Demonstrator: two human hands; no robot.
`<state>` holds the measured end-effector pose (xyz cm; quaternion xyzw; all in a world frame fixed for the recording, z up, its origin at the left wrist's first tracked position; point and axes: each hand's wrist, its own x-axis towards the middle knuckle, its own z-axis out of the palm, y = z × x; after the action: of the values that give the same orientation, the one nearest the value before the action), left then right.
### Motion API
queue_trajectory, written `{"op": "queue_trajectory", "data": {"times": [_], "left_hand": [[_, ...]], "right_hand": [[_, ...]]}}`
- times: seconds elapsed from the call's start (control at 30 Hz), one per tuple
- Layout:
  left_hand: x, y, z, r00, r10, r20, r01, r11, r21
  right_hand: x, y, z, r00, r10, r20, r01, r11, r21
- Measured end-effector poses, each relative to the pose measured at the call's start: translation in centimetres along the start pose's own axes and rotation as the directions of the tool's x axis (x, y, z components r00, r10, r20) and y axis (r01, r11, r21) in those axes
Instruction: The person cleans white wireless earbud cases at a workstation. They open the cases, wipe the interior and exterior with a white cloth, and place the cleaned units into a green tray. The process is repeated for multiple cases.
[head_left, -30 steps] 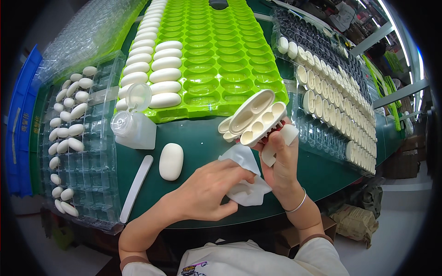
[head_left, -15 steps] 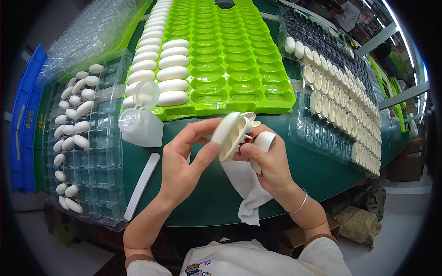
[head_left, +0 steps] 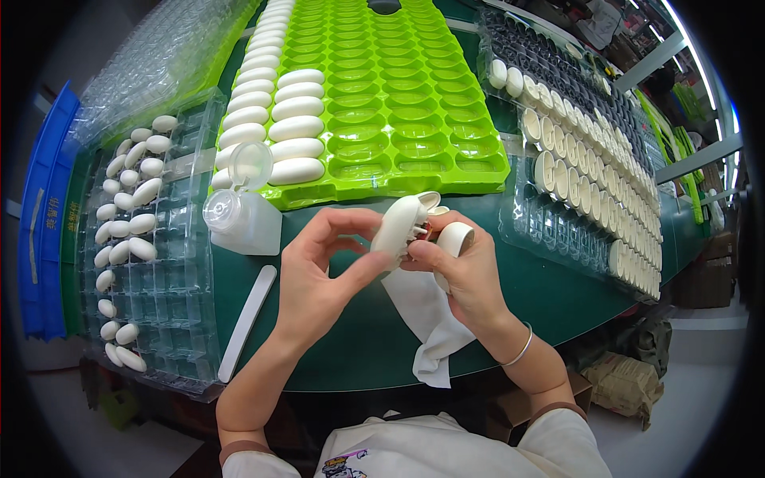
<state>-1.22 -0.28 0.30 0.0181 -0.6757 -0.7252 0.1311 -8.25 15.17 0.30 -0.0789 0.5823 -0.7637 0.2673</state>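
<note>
over the surface (head_left: 351, 362), the left hand (head_left: 317, 271) grips a white shell (head_left: 394, 227), the right hand (head_left: 472, 279) a white cap (head_left: 455, 239), perhaps the shell too; best steady both, sparing red parts (head_left: 427, 234).

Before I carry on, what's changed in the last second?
The left hand let go of the white cloth, now lower in view, and took hold of the oval case, which moved leftward and tilted. The right hand kept its grip; bottle and white stick stayed put.
</note>
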Motion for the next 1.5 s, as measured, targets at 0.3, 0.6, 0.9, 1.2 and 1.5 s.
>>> {"op": "queue_trajectory", "data": {"times": [0.3,0.6,0.9,1.2,1.5], "left_hand": [[0.7,0.4,-0.4,0.922,-0.317,0.223,0.387,0.792,-0.473],[0.7,0.4,-0.4,0.914,-0.354,0.199,0.405,0.764,-0.503],[0.6,0.5,-0.6,0.907,-0.388,0.162,0.42,0.816,-0.398],[0.1,0.7,0.2,0.997,-0.056,0.044,0.06,0.993,-0.101],[0.6,0.9,-0.5,0.648,0.724,0.236,-0.755,0.57,0.325]], "right_hand": [[0.8,0.3,-1.8,0.96,0.112,0.257,-0.22,0.869,0.443],[0.6,-0.7,-0.9,0.943,0.122,0.308,-0.269,0.825,0.496],[0.4,-1.3,-0.6,0.949,0.061,0.308,-0.179,0.911,0.372],[-0.2,-0.5,-0.4,0.97,-0.144,0.198,0.114,0.981,0.156],[0.3,-1.3,-0.8,0.384,-0.768,0.512,0.923,0.299,-0.244]]}}
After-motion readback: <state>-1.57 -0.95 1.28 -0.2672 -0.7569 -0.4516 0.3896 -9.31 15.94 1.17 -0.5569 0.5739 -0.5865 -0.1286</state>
